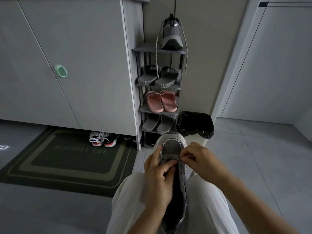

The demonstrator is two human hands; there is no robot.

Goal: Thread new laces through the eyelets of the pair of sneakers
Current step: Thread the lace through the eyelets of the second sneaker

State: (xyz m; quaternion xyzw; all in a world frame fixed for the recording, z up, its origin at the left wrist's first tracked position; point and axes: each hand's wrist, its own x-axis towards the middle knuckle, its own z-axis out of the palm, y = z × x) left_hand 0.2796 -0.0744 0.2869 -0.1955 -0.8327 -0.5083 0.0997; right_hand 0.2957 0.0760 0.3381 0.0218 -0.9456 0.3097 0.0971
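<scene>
A grey sneaker (172,146) lies between my knees, toe pointing away from me. My left hand (157,179) grips its left side, fingers curled over the tongue opening. At the front right eyelet my right hand (199,159) pinches a lace end, and a short stretch of lace (192,173) trails down below that hand. The second grey sneaker (171,33) stands toe-down on top of the shoe rack, with long grey laces hanging from it on both sides.
A narrow grey shoe rack (143,68) with several pairs of slippers stands ahead. A bin with a black bag (195,124) sits right of it. A white cabinet (67,56) fills the left, with sneakers (103,138) beneath and a dark doormat (67,159).
</scene>
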